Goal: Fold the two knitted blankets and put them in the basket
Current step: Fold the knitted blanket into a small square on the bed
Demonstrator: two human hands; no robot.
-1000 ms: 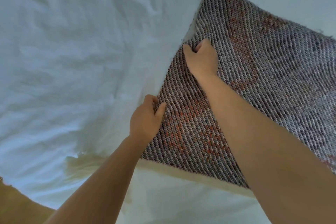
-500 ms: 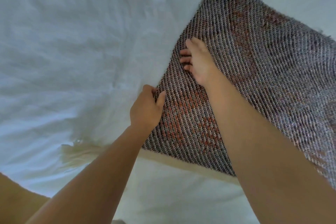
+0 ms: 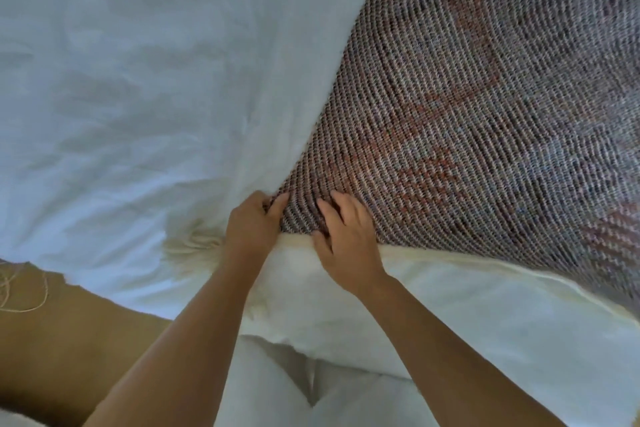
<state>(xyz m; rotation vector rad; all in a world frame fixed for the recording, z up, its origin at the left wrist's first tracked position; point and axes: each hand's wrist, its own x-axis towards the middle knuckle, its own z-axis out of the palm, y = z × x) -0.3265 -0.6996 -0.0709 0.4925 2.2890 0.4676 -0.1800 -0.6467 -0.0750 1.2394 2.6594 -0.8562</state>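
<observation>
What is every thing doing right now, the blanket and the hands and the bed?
Knitted blanket: spread out on the bed, near corner held.
Left hand: pinches the blanket's corner.
Right hand: fingers bent, grips the near edge.
Cream cloth: lies under the blanket, edge showing.
White sheet: wrinkled.

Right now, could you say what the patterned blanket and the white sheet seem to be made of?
The patterned blanket: chunky knitted yarn, probably wool or acrylic, matte; diagonal stitch rows show. The white sheet: thin woven fabric, likely cotton, smooth; fine wrinkles.
</observation>
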